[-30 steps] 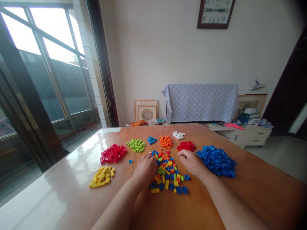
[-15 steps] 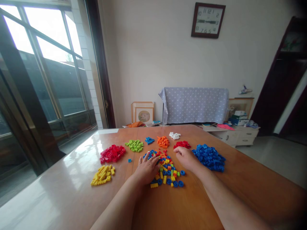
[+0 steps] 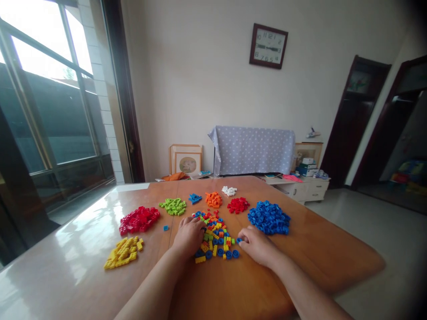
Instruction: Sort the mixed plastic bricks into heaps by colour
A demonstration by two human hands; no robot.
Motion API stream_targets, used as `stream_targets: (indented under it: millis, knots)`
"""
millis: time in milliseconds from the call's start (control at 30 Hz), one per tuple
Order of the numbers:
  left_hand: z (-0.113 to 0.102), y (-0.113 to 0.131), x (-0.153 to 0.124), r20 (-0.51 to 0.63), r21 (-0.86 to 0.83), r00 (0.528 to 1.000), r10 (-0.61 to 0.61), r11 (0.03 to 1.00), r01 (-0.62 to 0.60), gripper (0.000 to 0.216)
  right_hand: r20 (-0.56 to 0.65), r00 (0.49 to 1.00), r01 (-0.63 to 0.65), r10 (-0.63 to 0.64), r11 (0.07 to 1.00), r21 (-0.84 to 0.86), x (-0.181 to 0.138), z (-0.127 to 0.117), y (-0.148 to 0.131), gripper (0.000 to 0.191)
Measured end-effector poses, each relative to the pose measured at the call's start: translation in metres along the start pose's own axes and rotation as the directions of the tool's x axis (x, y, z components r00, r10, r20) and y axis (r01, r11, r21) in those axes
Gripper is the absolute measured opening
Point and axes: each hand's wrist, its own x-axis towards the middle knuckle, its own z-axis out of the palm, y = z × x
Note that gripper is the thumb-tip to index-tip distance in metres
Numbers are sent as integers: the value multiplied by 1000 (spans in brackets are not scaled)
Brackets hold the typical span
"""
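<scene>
A mixed pile of toy building bricks in blue, yellow, orange, green and red lies on the table in front of me. My left hand rests at the pile's left side, fingers curled down, with a dark blue brick at the fingertips. The fingers partly hide that brick's shape. On the right side of the pile, my right hand has its thumb and fingers closed at a round blue brick. Behind that hand lies a large heap of blue bricks.
Sorted heaps ring the mixed pile: yellow bricks, crimson bricks, lime green bricks, blue pieces, orange bricks, white pieces and red bricks. One small blue brick lies alone on the wooden table.
My right hand has come from near the red heap to the round blue brick at the pile's right edge. My left hand's spread fingers have curled in. The camera view has turned right.
</scene>
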Motion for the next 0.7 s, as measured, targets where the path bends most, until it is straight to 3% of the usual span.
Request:
stream_targets:
  millis: [200,300,400,500,600,700]
  knots:
    - [1,-3,2,-59,-19,998,-36,999,35,27,-74,996,-34,39,997,65,0,1,14,13]
    - [2,-6,4,-172,-80,983,-62,996,48,30,-176,974,-133,145,988,78,2,-11,48,20]
    - [1,-5,7,-257,-225,961,-102,973,43,31,-278,918,-278,282,959,53,-2,-27,91,23]
    - [0,0,9,-292,-371,948,-127,928,10,29,-303,871,-389,386,920,51,-12,-35,124,25]
    - [1,6,11,-249,-522,953,-172,853,17,27,-219,882,-414,418,908,66,-21,-30,137,21]
    - [1,11,11,-110,-716,964,-240,692,91,27,-215,882,-405,420,908,108,-25,-23,136,27]
